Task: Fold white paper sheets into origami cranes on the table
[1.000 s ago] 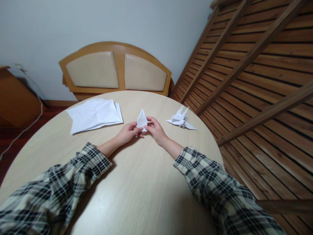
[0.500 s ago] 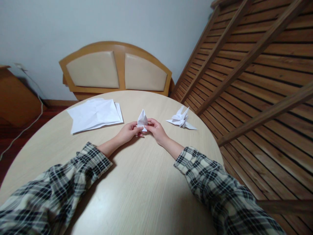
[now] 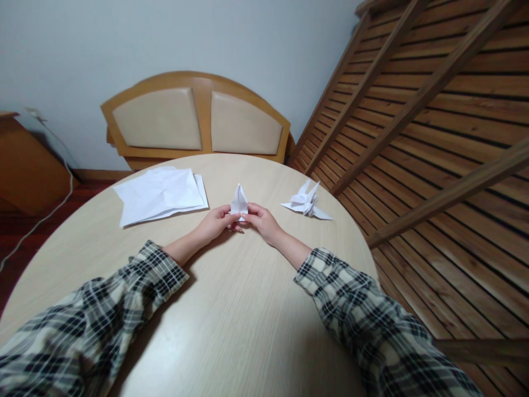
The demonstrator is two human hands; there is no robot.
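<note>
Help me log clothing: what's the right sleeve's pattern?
The sleeve is black and cream plaid; see head view.

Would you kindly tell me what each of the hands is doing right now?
Left hand: closed, holding the folded paper.
Right hand: closed, holding the same paper.

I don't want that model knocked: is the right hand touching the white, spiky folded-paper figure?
Apart: the head view plainly shows a strip of pale wood-grain tabletop between the right hand and the white, spiky folded-paper figure.
</note>
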